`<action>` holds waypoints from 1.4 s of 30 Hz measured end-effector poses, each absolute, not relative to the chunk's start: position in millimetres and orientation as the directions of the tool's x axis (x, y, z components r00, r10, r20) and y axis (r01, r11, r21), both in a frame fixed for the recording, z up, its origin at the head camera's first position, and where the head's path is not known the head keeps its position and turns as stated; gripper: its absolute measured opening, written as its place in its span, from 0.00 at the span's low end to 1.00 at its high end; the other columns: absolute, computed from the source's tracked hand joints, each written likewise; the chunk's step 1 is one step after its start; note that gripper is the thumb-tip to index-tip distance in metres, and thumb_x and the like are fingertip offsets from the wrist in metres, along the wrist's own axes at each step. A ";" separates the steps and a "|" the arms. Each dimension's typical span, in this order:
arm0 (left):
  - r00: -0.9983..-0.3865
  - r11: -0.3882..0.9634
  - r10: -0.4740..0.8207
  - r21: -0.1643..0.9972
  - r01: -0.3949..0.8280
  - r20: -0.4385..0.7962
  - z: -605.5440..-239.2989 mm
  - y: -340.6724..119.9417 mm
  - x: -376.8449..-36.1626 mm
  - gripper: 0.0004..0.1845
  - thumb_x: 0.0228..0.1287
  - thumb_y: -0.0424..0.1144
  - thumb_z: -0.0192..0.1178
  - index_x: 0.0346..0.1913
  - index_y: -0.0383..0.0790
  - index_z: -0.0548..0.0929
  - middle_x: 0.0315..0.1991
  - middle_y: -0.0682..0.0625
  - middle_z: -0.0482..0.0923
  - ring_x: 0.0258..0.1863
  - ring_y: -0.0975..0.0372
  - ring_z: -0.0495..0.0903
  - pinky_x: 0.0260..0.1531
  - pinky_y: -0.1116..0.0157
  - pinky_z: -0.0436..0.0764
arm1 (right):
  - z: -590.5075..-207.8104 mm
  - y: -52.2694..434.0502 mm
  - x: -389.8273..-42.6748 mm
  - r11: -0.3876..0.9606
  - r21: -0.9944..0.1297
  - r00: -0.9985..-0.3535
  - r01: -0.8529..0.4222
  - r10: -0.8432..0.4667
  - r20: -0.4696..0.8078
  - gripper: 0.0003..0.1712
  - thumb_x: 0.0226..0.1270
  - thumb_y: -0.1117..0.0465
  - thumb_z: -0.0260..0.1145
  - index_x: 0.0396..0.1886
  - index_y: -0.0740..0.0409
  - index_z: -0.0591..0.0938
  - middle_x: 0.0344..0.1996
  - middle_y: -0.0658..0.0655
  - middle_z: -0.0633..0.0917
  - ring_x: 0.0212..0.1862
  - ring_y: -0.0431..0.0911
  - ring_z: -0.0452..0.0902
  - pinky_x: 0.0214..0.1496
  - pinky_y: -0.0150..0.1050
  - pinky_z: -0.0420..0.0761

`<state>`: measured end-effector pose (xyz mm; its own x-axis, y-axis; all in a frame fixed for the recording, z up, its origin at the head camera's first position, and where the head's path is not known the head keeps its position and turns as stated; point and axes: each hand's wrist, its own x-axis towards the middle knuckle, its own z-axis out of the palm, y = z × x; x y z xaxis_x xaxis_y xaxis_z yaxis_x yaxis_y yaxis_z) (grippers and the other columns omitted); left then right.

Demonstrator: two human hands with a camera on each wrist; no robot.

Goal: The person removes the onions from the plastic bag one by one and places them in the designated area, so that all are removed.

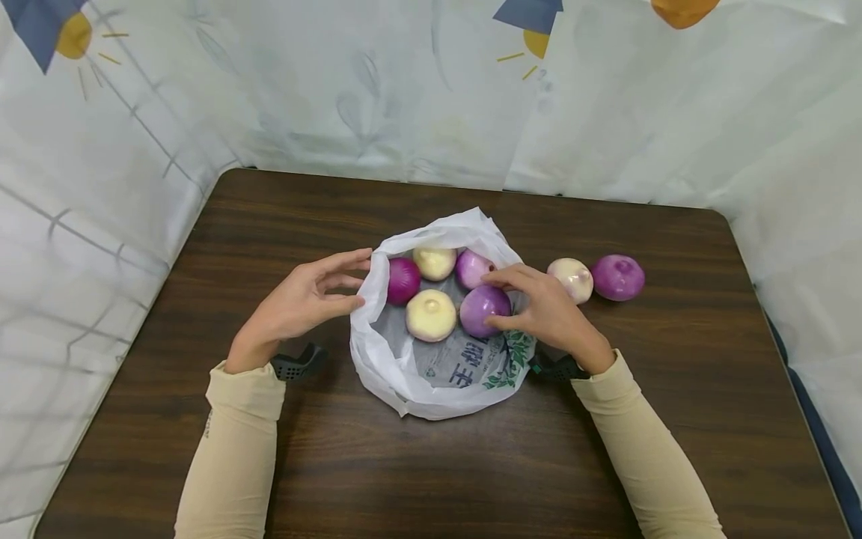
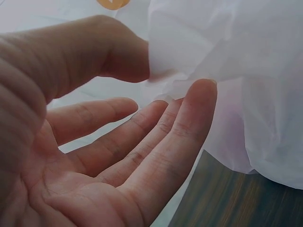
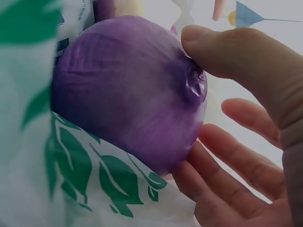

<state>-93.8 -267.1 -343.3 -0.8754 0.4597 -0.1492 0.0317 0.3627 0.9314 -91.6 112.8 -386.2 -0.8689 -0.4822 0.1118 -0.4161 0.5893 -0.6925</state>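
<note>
I'm working inside the bag [image 1: 431, 400], right grip [image 1: 548, 305] pinching a purple onion [image 1: 477, 308]; left grip [image 1: 303, 296], spread, should next steady the bag.

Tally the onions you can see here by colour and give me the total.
Purple onions: 4, one of them in the right hand
Pale onions: 3, one of them on the table outside the bag
Total in view: 7
</note>
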 end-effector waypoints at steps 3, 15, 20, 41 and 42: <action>-0.877 0.364 0.456 0.931 0.029 -0.151 -342.7 -267.1 -93.5 0.36 0.67 0.28 0.67 0.77 0.39 0.68 0.72 0.37 0.71 0.52 0.75 0.82 0.49 0.77 0.84 | -387.6 113.6 -91.0 0.591 -0.685 -0.862 -0.427 -0.494 0.111 0.36 0.51 0.52 0.85 0.62 0.47 0.84 0.56 0.52 0.85 0.57 0.48 0.82 0.64 0.50 0.84; -0.873 0.359 0.467 0.932 0.047 -0.136 -345.4 -265.6 -95.7 0.37 0.67 0.28 0.67 0.77 0.38 0.67 0.72 0.37 0.71 0.53 0.75 0.82 0.49 0.76 0.85 | -393.8 115.0 -89.2 0.590 -0.643 -0.830 -0.488 -0.541 0.134 0.37 0.49 0.53 0.86 0.61 0.48 0.84 0.58 0.53 0.83 0.60 0.48 0.80 0.61 0.49 0.86; -0.871 0.360 0.472 0.932 0.052 -0.134 -346.8 -265.2 -96.4 0.37 0.67 0.29 0.67 0.78 0.39 0.67 0.72 0.37 0.71 0.53 0.76 0.82 0.48 0.75 0.85 | -393.9 114.0 -88.0 0.597 -0.651 -0.831 -0.469 -0.548 0.097 0.36 0.49 0.53 0.86 0.60 0.48 0.84 0.59 0.53 0.83 0.61 0.49 0.79 0.61 0.49 0.86; -0.875 0.359 0.466 0.932 0.052 -0.131 -342.1 -265.0 -92.3 0.36 0.68 0.28 0.66 0.77 0.38 0.67 0.72 0.36 0.72 0.52 0.75 0.82 0.49 0.77 0.84 | -392.8 112.0 -83.5 0.572 -0.601 -0.799 -0.558 -0.566 0.203 0.35 0.50 0.51 0.86 0.59 0.49 0.85 0.56 0.51 0.85 0.60 0.46 0.81 0.61 0.46 0.86; -0.875 0.358 0.467 0.932 0.053 -0.129 -342.2 -264.9 -92.3 0.36 0.68 0.28 0.66 0.77 0.38 0.67 0.72 0.36 0.72 0.52 0.75 0.82 0.49 0.77 0.84 | -392.6 112.2 -83.2 0.567 -0.601 -0.797 -0.564 -0.565 0.214 0.35 0.50 0.51 0.86 0.59 0.49 0.85 0.56 0.51 0.85 0.60 0.46 0.81 0.62 0.46 0.85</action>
